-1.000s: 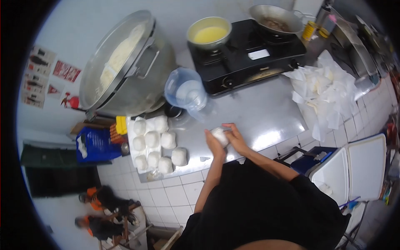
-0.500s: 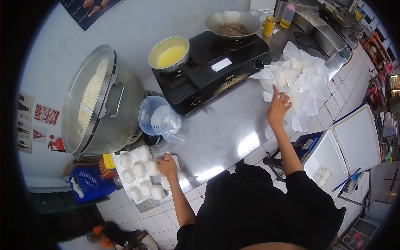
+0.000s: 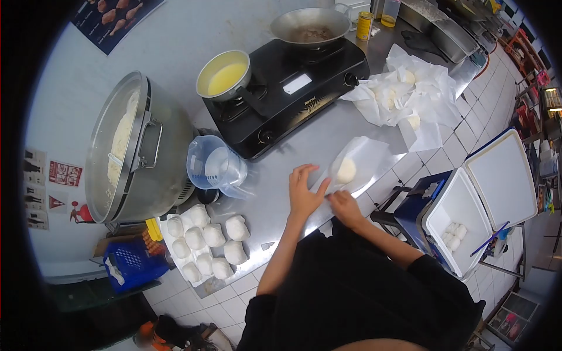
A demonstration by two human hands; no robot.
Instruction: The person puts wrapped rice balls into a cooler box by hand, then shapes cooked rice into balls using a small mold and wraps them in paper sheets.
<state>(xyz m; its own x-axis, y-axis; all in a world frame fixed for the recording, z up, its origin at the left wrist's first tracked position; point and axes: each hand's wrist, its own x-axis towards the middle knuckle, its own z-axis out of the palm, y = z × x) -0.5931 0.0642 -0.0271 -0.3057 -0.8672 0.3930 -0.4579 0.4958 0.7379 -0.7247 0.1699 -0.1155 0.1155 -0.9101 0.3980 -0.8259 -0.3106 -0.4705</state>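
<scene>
A pale, round dough ball sits on a white paper sheet spread near the front edge of the steel table. My left hand is beside the sheet's left side, fingers and thumb apart, holding nothing. At the sheet's near edge, my right hand has its fingers curled in and seems to pinch the paper. Several paper-wrapped balls stand grouped at the table's left end. To the right lies a loose pile of white papers with more dough balls among them.
A black two-burner stove carries a saucepan of yellow liquid and a wok. Left of it stand a plastic jug and a large steel pot. An open cooler box holding wrapped balls is at the right.
My left hand has left the wrapped balls and my right hand the paper pile. Both have come together mid-table, where a sheet with a dough ball now lies.
</scene>
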